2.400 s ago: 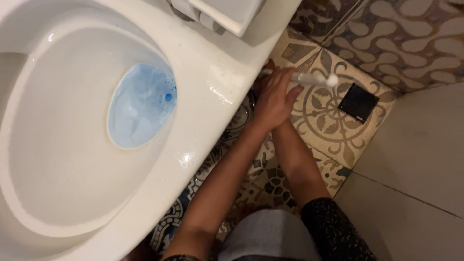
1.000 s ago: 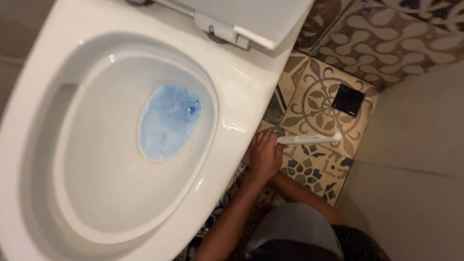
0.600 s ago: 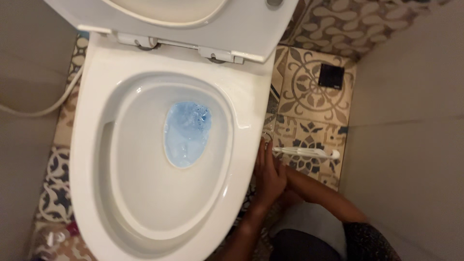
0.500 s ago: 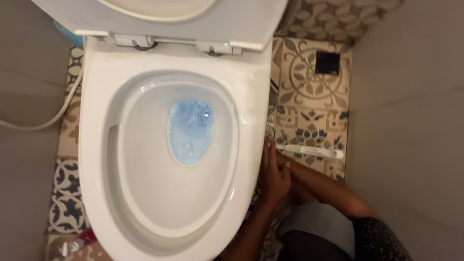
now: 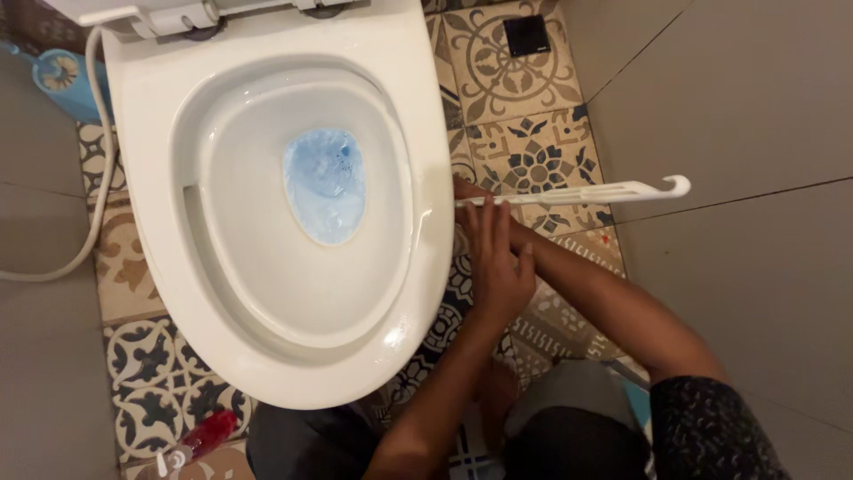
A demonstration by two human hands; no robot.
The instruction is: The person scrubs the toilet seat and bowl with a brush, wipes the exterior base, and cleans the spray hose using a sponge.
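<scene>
Holding the white brush handle (image 5: 586, 192) at centre frame, our hands (image 5: 496, 258) overlap beside the toilet (image 5: 426, 133); which one grips is unclear, bowl water already blue.

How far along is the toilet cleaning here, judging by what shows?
Done: blue water tints the toilet bowl. In hand: left hand lies flat over the right hand by the white hooked handle, beside the bowl; its head is hidden. Remaining: probably scrubbing inside.

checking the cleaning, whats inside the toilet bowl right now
Inside the toilet bowl sits a pool of pale blue water with a few bubbles; the walls above it look white. Under the rim is covered, so it cannot be seen.
</scene>
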